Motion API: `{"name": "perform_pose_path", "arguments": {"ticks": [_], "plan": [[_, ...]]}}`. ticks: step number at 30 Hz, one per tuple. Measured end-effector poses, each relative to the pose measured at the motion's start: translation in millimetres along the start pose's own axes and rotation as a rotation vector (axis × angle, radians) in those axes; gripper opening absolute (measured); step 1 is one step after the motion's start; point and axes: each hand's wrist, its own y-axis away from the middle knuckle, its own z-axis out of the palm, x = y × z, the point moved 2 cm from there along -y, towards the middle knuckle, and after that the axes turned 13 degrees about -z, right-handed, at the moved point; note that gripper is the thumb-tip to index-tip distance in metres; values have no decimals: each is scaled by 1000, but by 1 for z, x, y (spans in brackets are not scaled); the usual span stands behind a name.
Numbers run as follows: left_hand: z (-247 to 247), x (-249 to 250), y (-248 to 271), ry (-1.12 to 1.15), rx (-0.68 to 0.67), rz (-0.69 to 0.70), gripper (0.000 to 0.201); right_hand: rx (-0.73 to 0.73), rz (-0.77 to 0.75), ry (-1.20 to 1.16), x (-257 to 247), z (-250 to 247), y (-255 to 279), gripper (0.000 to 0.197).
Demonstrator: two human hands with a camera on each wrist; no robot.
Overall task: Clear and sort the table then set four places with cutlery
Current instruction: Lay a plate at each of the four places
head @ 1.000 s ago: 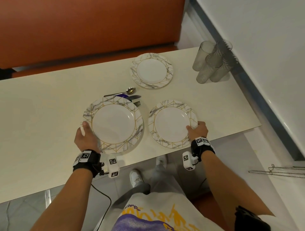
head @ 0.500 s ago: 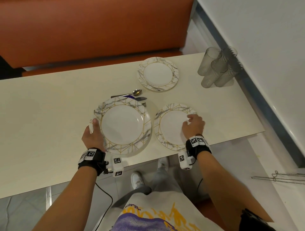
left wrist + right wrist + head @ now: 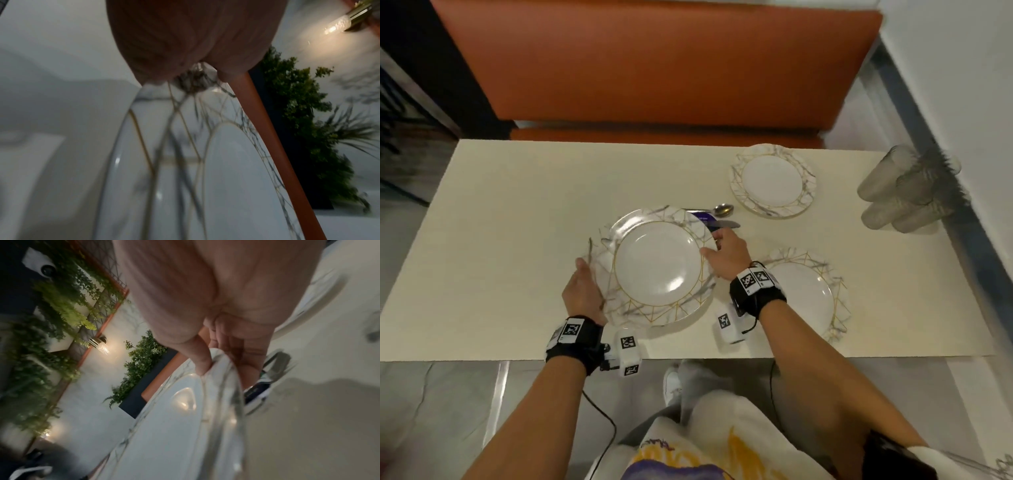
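A large marble-patterned plate [image 3: 657,265] with gold lines is held over the cream table [image 3: 500,240], lifted at its left side. My left hand [image 3: 582,287] grips its left rim, and my right hand [image 3: 726,253] grips its right rim, thumb on top [image 3: 202,365]. The same plate fills the left wrist view [image 3: 205,170]. Behind the plate lie a spoon [image 3: 717,209], a knife [image 3: 724,224] and a purple item, partly hidden. A smaller plate [image 3: 811,294] rests at the front right, another small plate [image 3: 773,180] at the back right.
Several grey tumblers [image 3: 904,192] lie stacked at the table's right end by the wall. An orange bench [image 3: 654,65] runs along the far side. My legs and shoes are below the near table edge.
My right hand let go of the front-right small plate and crossed left to take the large plate's right rim. The large plate has risen off the table in both hands.
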Motion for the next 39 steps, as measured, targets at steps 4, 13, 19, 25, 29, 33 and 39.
{"name": "perform_pose_path", "arguments": {"ticks": [4, 13, 19, 25, 29, 33, 39], "plan": [[-21, 20, -8, 18, 105, 35, 59, -10, -32, -43, -20, -1, -51, 41], [-46, 56, -32, 144, 383, 108, 59, 122, 108, -190, -48, 18, -190, 34], [-48, 55, -46, 313, 429, 38, 49, 58, 210, -203, -44, 53, -239, 30], [-45, 60, -46, 314, 418, 64, 48, 3, 246, -141, -43, 84, -252, 34], [-44, 62, -46, 329, 406, 58, 56, -21, 231, -57, -44, 97, -251, 35], [-39, 65, -41, 351, 396, 72, 52, -12, 201, -31, -44, 106, -252, 28], [-36, 64, -38, 360, 381, 111, 49, -38, 164, -35, -51, 105, -254, 10]]}}
